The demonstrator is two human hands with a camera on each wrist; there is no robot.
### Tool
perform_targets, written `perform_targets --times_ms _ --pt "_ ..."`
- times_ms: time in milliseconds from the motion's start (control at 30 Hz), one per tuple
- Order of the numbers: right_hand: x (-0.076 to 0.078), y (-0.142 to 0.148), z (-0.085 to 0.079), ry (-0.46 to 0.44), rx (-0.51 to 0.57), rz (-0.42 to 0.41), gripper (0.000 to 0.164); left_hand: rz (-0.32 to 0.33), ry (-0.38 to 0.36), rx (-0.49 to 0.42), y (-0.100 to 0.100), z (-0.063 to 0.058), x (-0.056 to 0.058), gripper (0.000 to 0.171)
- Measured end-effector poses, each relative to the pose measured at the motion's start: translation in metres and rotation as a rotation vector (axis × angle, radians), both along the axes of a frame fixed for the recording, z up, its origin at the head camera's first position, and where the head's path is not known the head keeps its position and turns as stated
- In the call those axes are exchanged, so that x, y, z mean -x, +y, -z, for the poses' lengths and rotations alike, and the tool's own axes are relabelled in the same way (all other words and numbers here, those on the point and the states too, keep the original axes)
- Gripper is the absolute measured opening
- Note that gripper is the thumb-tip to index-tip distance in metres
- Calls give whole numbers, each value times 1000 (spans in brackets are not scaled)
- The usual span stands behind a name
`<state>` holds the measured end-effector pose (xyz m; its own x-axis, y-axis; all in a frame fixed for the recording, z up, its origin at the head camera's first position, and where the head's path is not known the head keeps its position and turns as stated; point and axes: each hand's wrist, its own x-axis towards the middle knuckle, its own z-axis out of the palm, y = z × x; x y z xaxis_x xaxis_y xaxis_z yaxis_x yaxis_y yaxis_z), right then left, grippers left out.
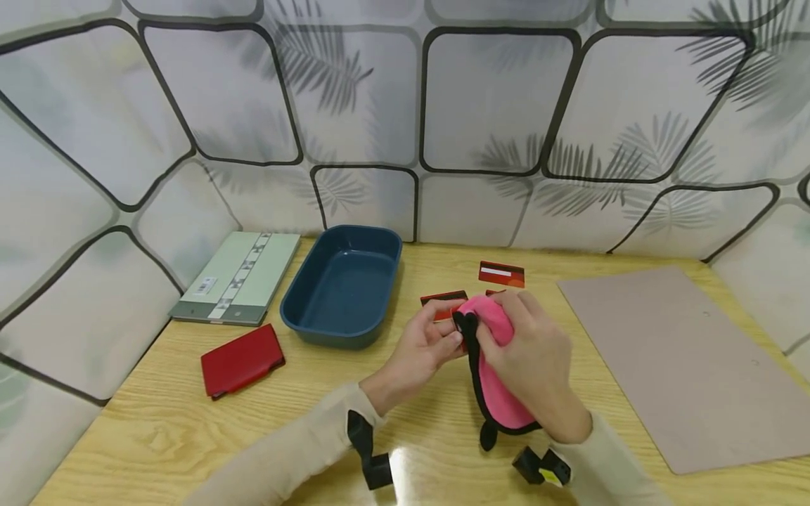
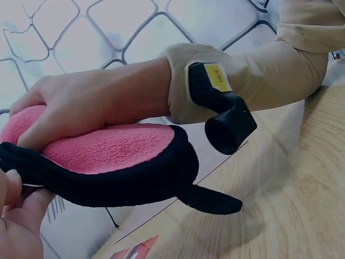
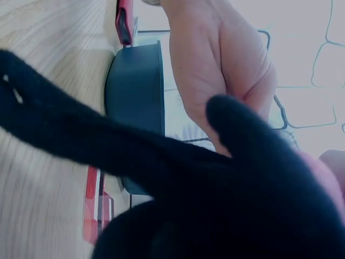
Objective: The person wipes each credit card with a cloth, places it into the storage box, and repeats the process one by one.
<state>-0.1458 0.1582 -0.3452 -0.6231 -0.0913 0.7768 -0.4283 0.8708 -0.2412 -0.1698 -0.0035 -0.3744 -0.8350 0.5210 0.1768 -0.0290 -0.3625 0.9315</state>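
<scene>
A pink plush pouch [image 1: 506, 393] with black trim is gripped by my right hand [image 1: 531, 351], whose thumb presses into the pink side. Its black edge and a small black tab [image 2: 213, 199] show in the left wrist view. My left hand [image 1: 420, 344] is at the pouch's upper edge, thumb and fingers pinching a red card [image 1: 465, 346], mostly hidden by the fingers and pouch. Blurred black fabric [image 3: 178, 167] covers much of the right wrist view. Beyond the hands, a red and black card [image 1: 502, 274] lies on the table, with others partly covered.
Left of the hands stands a dark blue basin [image 1: 291, 323]. A red wallet [image 1: 242, 361] and a pale green notebook [image 1: 237, 270] lie farther left. On the right a flat greyish-pink board [image 1: 683, 365] rests on the wooden table [image 1: 152, 436]. A patterned curtain [image 1: 493, 105] hangs behind.
</scene>
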Motion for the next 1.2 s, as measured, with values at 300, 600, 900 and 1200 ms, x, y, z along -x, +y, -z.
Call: perform_targets --times_ms 300,600,900,1200 --pt "3 12 -4 -40 -24 27 25 -19 -25 39 -4 -6 -2 45" --pt "10 28 -10 -17 -47 113 22 -48 -52 36 -12 -11 -7 46" --pt "3 21 -11 12 -104 119 24 -36 -30 25 0 -6 -5 47" --pt "-13 0 -11 16 -138 36 31 -15 -1 33 2 -6 -5 45"
